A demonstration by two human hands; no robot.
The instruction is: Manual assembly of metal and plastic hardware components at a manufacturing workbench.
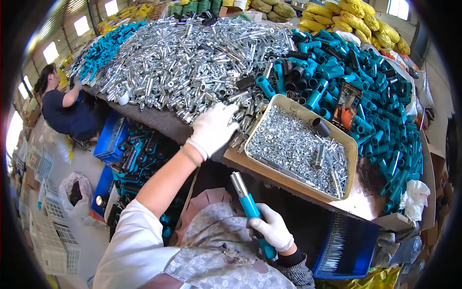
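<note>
My left hand [215, 127], in a white glove, reaches to the front edge of a big heap of shiny metal sleeves [185, 60]. Its fingers are apart, and I make out nothing between them. Close to my lap, my right hand [272, 227], also gloved in white, is wrapped around a teal tool handle [248, 204]. A bright metal sleeve [237, 183] sticks out of the handle's upper end, which tilts up and left. Just right of my left hand sits a cream tray [299, 191] filled with small metal pieces [284, 139].
Teal plastic housings [385, 113] are heaped on the right, with a phone [347, 107] lying among them. Blue crates [109, 139] of black-and-teal parts stand below left; another blue crate [357, 255] holds metal rods. A co-worker [67, 108] sits at the far left.
</note>
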